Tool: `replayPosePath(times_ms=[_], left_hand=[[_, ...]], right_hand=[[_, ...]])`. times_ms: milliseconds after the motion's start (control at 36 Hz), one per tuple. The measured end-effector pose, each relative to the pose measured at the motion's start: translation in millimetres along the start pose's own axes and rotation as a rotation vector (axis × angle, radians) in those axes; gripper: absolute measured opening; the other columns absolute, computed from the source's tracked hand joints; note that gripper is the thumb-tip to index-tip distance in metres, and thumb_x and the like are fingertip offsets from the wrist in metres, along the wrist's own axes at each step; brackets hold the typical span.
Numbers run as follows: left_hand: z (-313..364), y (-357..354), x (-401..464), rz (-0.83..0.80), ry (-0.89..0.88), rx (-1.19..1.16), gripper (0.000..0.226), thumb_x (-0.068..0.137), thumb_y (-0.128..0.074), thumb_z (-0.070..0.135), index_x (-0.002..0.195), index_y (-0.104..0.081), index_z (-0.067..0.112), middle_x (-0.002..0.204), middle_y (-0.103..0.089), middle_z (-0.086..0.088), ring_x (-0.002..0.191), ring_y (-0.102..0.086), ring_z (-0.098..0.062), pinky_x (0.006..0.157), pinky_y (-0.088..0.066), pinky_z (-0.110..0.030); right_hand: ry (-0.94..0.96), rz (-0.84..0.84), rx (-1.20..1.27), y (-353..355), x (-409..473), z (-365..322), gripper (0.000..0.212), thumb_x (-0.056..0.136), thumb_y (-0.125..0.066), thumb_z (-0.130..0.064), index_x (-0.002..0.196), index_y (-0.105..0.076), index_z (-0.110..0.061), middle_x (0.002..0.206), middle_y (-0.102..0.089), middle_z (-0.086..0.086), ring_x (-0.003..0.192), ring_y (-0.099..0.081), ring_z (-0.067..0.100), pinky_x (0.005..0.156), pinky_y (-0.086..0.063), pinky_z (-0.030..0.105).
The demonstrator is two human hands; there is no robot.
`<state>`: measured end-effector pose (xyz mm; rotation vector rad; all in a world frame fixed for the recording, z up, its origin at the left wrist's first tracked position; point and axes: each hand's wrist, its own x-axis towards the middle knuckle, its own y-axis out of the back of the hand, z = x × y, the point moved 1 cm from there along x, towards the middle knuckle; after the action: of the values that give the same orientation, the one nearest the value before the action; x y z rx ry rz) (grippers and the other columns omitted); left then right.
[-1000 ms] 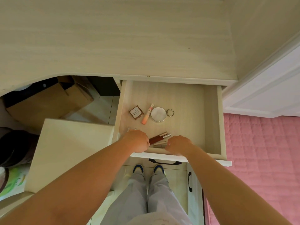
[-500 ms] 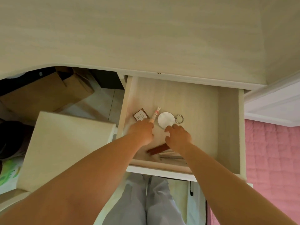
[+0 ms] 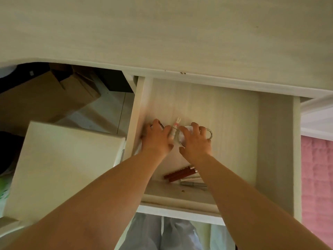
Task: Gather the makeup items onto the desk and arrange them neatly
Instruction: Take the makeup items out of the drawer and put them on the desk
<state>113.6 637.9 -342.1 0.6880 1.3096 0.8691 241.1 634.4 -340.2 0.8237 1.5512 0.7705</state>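
Reaching into the open drawer (image 3: 275,141) under the pale wood tabletop (image 3: 162,33), both hands work side by side. The left hand (image 3: 156,139) curls its grip over a small square compact (image 3: 161,124) near the drawer's left wall, fingers clamped on it. The right hand (image 3: 195,141) lies over a round compact mirror (image 3: 182,137) — its fingers bent around the rim, a metal ring (image 3: 210,133) poking out past them. Between the hands lies a slim pink tube (image 3: 174,129), touching the left index finger. Nearer the drawer front, dark red lip tubes (image 3: 180,173) and silver pencils (image 3: 192,183) lie together. A cardboard box (image 3: 45,101) sits under the desk, left.
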Motion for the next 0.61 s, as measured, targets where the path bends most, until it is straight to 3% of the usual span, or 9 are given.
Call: replayPosePath(times_ms=[194, 444, 611], left_hand=[[5, -2, 3, 0.02, -0.002, 0.005, 0.049, 0.086, -0.052, 0.041, 0.129, -0.038, 0.023, 0.135, -0.03, -0.016, 0.122, -0.026, -0.033, 0.099, -0.029, -0.037], [1, -8, -1, -0.03, 0.063, -0.098, 0.046, 0.075, -0.065, 0.039, 0.116, -0.048, 0.027, 0.13, -0.028, -0.015, 0.112, -0.032, -0.035, 0.094, -0.035, -0.036], [3, -3, -13, -0.057, 0.087, -0.28, 0.042, 0.073, -0.068, 0.035, 0.11, -0.052, 0.023, 0.117, -0.04, -0.01, 0.113, -0.033, -0.029, 0.092, -0.035, -0.036]], right_hand=[[-0.011, 0.027, 0.037, -12, 8, -1, 0.061, 0.085, -0.059, -0.024, 0.136, -0.026, -0.034, 0.14, -0.021, 0.006, 0.126, -0.025, 0.029, 0.087, -0.046, 0.039], [0.08, 0.017, 0.023, -15, -4, 16, 0.066, 0.083, -0.06, -0.028, 0.139, -0.025, -0.035, 0.138, -0.025, 0.005, 0.124, -0.028, 0.029, 0.09, -0.046, 0.036], [0.05, 0.004, 0.179, -10, -16, 23, 0.061, 0.081, -0.063, -0.033, 0.134, -0.034, -0.034, 0.137, -0.027, 0.004, 0.124, -0.027, 0.028, 0.087, -0.048, 0.037]])
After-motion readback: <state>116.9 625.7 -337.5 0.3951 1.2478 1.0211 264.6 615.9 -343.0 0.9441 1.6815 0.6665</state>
